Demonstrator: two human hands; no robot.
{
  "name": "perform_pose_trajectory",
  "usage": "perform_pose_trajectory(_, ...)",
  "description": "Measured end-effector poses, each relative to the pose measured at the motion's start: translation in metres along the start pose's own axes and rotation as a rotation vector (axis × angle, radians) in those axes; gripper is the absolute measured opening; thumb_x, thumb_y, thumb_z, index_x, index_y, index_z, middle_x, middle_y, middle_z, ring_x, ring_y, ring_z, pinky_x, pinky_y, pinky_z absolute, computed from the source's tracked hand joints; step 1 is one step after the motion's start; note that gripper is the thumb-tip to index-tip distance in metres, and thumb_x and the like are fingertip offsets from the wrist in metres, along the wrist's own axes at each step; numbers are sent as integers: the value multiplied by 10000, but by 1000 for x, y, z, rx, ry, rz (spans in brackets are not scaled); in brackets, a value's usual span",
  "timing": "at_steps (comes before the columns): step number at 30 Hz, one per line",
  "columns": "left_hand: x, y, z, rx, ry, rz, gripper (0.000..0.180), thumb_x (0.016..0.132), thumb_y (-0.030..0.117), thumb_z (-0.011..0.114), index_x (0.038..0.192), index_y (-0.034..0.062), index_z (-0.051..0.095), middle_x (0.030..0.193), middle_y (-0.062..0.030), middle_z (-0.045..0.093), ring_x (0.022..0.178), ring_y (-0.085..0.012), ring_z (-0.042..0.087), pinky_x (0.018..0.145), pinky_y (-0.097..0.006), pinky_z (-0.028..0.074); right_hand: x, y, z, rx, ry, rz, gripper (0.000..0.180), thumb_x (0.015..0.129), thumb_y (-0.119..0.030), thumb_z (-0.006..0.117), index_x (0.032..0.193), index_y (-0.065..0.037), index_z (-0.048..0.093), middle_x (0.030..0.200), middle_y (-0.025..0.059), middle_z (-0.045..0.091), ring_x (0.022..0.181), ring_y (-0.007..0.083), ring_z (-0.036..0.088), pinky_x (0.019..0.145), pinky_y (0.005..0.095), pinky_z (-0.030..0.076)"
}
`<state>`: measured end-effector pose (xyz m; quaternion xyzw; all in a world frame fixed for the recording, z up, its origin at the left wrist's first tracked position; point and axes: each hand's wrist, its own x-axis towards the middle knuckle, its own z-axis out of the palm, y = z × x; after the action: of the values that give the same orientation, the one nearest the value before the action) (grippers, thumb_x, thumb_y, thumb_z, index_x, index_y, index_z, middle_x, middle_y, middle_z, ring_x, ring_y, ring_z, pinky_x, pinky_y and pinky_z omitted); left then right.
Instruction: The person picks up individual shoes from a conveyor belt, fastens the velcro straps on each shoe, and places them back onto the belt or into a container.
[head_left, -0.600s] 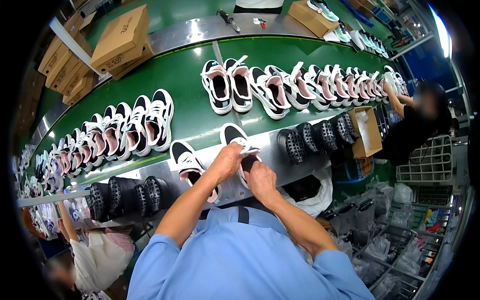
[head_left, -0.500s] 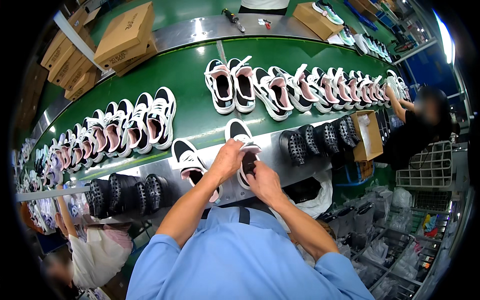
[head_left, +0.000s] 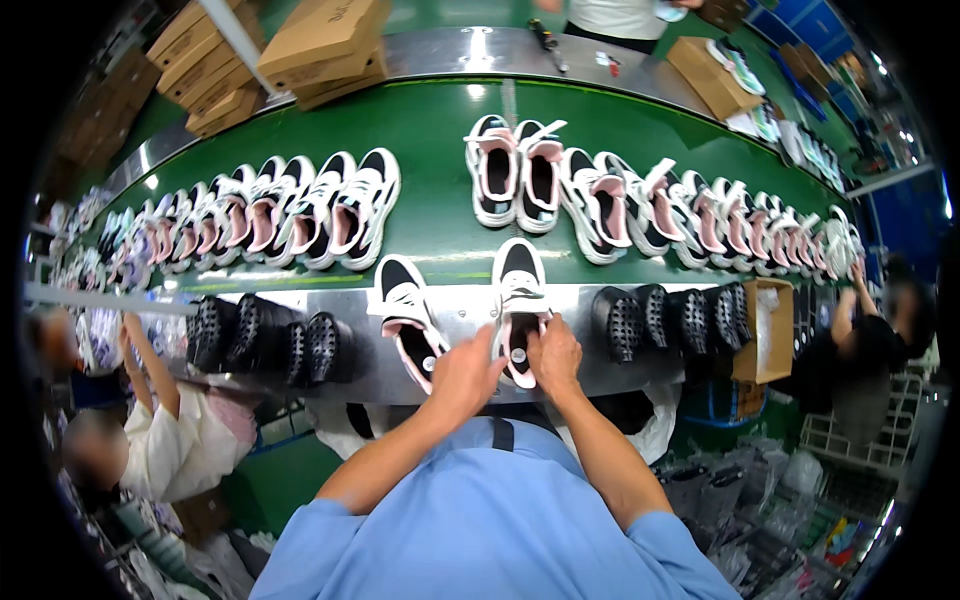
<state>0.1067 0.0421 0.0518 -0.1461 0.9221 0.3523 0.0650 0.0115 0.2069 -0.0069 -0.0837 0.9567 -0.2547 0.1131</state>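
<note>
A black-and-white sneaker (head_left: 519, 268) with a pink lining lies in front of me, toe pointing away. My right hand (head_left: 556, 356) grips its collar on the right side, fingers bent over the edge. Beside the heel, on the left, is my left hand (head_left: 466, 376); its fingers are blurred, so their hold cannot be made out. A matching sneaker (head_left: 402, 290) lies to the left, untouched, toe away from me. Inside each of the two shoes a pale round spot shows on the dark insole. Both rest across the metal ledge (head_left: 455, 315) at the green belt's near edge.
Rows of similar sneakers (head_left: 345, 210) stand on the green belt (head_left: 435, 190), left and right. Black studded shoe forms (head_left: 620, 322) line the ledge on both sides. An open cardboard box (head_left: 765, 330) stands at right. Co-workers sit left and right; another person (head_left: 612, 18) stands across.
My left hand has come back from the shoe's tongue to beside its heel. My right hand has moved from inside the shoe to its right collar. The view has shifted.
</note>
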Motion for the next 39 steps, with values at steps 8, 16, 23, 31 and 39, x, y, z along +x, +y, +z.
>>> perform_pose_trajectory(8,-41,-58,-3,35,131,-60,374,792,349,837,938,10,780,1170,-304,637,1069,-467,621,946,-534,524,3,0,2,-61,-45,-135,327,925,-253,720,1091,-2,593,1046,257,686,936,489,683,822,589,532)
perform_pose_trajectory(16,-50,-50,-26,-120,277,77,454,892,312,787,1215,6,694,1376,-283,596,1298,-462,568,1098,-508,481,-19,5,-47,2,-133,-45,445,886,-347,803,1110,8,655,990,240,711,912,436,703,832,511,548)
perform_pose_trajectory(23,-118,-184,-212,529,1048,-440,342,937,182,738,1218,15,639,1134,-175,601,1080,-379,585,932,-479,488,-72,-53,-79,287,-206,-125,189,941,-99,756,873,35,642,683,80,640,616,134,582,608,317,509)
perform_pose_trajectory(31,-140,-206,-263,563,1022,-484,471,843,236,849,1218,0,688,1165,-172,682,1093,-388,617,949,-489,495,-73,-115,-59,304,-286,-181,179,959,-144,763,938,16,685,752,117,696,673,149,660,650,320,539)
perform_pose_trajectory(39,-64,-44,-131,18,561,322,531,688,156,914,1147,20,686,1142,-179,661,1012,-356,629,855,-448,541,-59,-174,-22,1374,-721,317,507,1018,-273,732,1420,-69,499,1263,64,658,1070,156,656,868,324,564)
